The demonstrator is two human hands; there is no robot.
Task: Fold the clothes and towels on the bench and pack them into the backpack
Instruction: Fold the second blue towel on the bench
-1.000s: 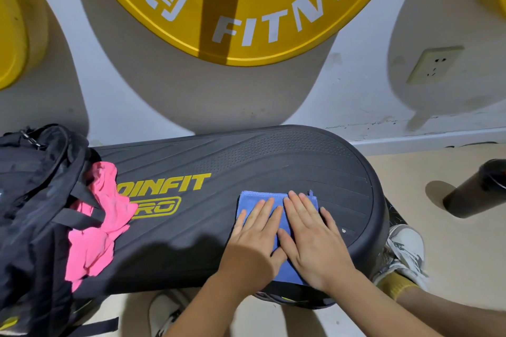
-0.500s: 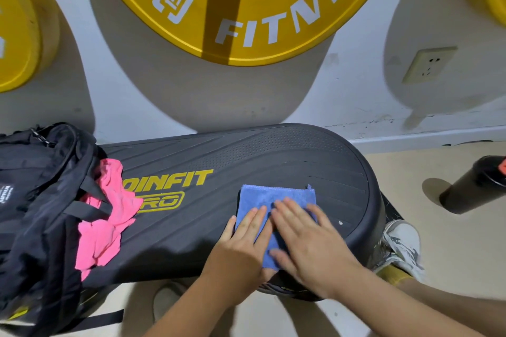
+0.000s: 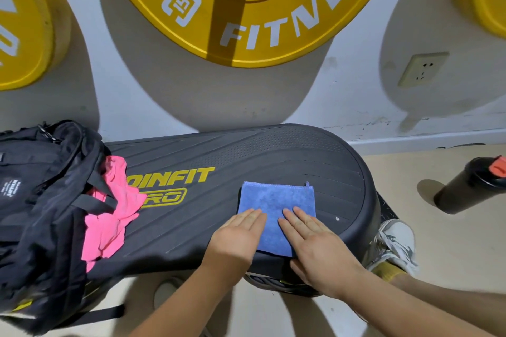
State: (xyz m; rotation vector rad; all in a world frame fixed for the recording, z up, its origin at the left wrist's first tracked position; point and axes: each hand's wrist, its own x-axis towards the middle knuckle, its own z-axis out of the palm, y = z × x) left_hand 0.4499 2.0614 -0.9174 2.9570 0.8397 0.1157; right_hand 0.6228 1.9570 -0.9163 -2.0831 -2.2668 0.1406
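A folded blue towel [image 3: 276, 205] lies flat on the right part of the black bench [image 3: 246, 161]. My left hand [image 3: 235, 238] rests flat on the towel's near left corner, fingers straight. My right hand [image 3: 317, 246] lies flat on the near right part, fingers straight, its heel over the bench's front edge. A crumpled pink garment [image 3: 109, 216] lies at the bench's left end, partly under the straps of a black backpack [image 3: 41, 200] that covers that end.
A black bottle with a red cap [image 3: 471, 186] lies on the floor to the right. My white shoe [image 3: 394, 243] shows beside the bench's right end. Yellow weight plates [image 3: 246, 8] hang on the wall behind. A wall socket [image 3: 421, 68] sits at right.
Both hands have slid back toward me across the blue towel, uncovering most of it. The towel stays in place on the bench.
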